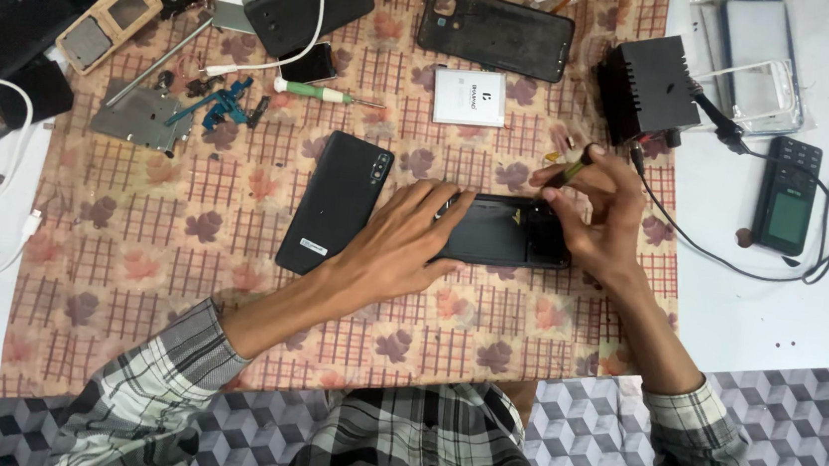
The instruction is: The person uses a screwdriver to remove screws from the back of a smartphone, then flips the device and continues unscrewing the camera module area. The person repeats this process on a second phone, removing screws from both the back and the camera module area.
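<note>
Head view: left hand (404, 242) lies flat, fingers spread, pressing down on an opened black phone (510, 231) at mid-desk on the flowered cloth (132, 258). Right hand (596, 214) pinched around a small screwdriver (570, 167), tip at the phone's right end. Black back cover (335, 203) lies just left of the phone, beside the left hand. Green-handled screwdriver (312, 90) lies further up the cloth.

Plaid shirt in black, white and grey, both sleeves (135, 403) rolled above bare wrists.
</note>
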### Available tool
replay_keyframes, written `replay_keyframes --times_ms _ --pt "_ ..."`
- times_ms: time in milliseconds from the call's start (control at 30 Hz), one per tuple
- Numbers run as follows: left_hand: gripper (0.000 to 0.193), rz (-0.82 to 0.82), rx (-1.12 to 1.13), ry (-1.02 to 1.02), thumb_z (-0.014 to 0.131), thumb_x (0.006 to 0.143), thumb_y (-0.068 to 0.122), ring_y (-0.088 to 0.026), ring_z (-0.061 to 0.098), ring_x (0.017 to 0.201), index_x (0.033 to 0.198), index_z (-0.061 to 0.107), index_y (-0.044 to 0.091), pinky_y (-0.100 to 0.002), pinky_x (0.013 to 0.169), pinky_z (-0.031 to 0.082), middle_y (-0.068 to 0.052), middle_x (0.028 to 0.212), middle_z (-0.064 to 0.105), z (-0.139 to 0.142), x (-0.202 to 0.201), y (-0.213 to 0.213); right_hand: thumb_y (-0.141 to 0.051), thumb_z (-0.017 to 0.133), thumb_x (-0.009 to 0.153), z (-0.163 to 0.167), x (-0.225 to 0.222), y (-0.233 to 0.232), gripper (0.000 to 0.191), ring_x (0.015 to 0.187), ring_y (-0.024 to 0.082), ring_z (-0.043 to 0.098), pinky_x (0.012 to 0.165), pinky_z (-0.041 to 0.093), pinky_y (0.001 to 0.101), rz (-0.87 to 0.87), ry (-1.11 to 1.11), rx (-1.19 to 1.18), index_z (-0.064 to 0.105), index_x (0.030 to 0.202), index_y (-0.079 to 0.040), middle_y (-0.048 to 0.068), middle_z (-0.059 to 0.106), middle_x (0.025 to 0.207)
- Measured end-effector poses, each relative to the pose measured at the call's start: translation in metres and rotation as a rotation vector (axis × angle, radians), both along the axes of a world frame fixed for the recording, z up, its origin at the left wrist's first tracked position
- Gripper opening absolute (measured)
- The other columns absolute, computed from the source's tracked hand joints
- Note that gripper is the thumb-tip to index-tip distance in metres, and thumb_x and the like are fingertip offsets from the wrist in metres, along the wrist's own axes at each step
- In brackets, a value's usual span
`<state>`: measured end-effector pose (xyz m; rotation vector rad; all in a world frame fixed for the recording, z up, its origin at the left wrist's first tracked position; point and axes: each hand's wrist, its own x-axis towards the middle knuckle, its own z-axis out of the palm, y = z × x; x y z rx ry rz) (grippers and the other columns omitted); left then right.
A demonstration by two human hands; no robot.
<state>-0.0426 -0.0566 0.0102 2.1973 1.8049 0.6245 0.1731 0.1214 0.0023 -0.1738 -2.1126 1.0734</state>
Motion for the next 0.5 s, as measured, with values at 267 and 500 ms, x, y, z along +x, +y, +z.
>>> replay_keyframes --times_ms 267,500 --pt "0.096 0.000 -0.010 -0.093 0.084 0.078 0.037 -0.039 0.044 0.132 0.150 0.038 -0.006 -0.053 0.112 0.039 -0.026 0.141 0.045 -0.002 -0.004 -0.001 0.021 0.063 0.098 -0.004 0.005 0.002 0.082 0.106 0.034 0.073 0.098 0.063 0.0426 -0.112 0.019 0.070 0.020 0.158 -0.014 0.024 0.068 0.112" --pt "0.094 0.015 -0.017 -0.075 0.084 0.078 0.041 -0.040 0.045 0.131 0.147 0.041 -0.008 -0.053 0.113 0.039 -0.027 0.139 0.046 0.002 -0.012 -0.008 0.017 0.066 0.104 0.000 0.011 -0.002 0.083 0.098 0.030 0.074 0.095 0.063 0.0384 -0.218 0.064 0.078 0.015 0.160 -0.016 0.025 0.070 0.106"
